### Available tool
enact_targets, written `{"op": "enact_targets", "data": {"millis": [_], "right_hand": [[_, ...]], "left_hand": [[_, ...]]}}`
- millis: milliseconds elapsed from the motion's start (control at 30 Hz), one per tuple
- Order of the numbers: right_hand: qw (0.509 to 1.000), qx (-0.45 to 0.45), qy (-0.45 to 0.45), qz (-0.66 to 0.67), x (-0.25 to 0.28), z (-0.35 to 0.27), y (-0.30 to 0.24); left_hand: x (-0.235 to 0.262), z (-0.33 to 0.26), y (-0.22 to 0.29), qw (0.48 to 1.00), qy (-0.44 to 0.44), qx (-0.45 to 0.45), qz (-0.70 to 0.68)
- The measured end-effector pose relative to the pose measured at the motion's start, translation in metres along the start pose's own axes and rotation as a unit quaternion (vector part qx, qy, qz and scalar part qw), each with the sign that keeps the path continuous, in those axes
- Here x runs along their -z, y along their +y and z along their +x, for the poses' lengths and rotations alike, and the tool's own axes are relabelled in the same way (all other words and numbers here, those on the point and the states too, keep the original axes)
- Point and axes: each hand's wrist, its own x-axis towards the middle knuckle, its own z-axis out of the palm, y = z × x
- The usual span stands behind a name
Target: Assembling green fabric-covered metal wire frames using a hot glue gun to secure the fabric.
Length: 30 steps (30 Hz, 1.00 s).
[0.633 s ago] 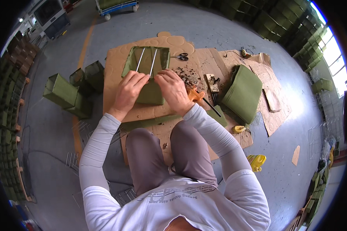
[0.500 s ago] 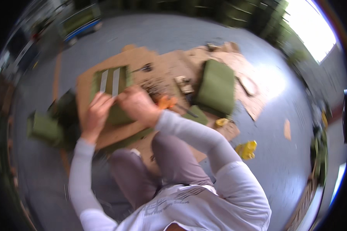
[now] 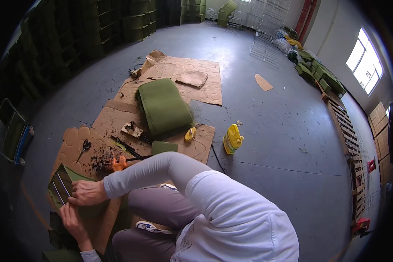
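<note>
A green felt piece [image 3: 88, 210] with white strips [image 3: 58, 188] across it lies on cardboard at lower left. Both my hands meet over it at the strips' near ends. My right hand [image 3: 88, 192] is closed, thumb against the curled fingers. Just below, my left hand [image 3: 74, 223] has its fingers pinched together close to the right thumb. What lies between the fingertips is hidden. Black scissors [image 3: 84, 149] rest beyond the felt piece. An orange-handled tool [image 3: 119, 163] lies beside dark scraps [image 3: 101, 159], partly behind my right forearm.
A stack of green felt [image 3: 165, 107] sits on the cardboard sheets [image 3: 207, 83]. Right of it stand a yellow jug [image 3: 233, 139] and a small yellow item [image 3: 190, 134]. A blue-edged cart [image 3: 22, 146] is at far left; wooden pallets [image 3: 343, 124] line the right wall.
The view has swung to the right, so the felt piece and my hands now appear lower and farther left. Both hands stay together at the ends of the white strips.
</note>
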Motion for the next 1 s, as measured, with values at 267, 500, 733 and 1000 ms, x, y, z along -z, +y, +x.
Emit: {"op": "enact_targets", "data": {"millis": [267,500,733,1000], "right_hand": [[0.997,-0.063,0.027,0.026,-0.016,0.004,-0.013],[0.987,-0.088,-0.081,0.111,-0.012,0.016,0.008],[0.973,-0.084,-0.13,0.169,-0.016,0.039,0.032],[0.969,-0.079,0.16,0.17,-0.008,-0.018,-0.004]], "left_hand": [[-0.007,-0.001,-0.024,0.982,-0.01,0.125,-0.14],[0.004,0.019,-0.032,0.937,-0.129,0.202,-0.255],[0.004,0.029,-0.027,0.95,-0.143,0.184,-0.206],[-0.016,-0.021,0.012,0.99,0.057,0.126,0.022]]}}
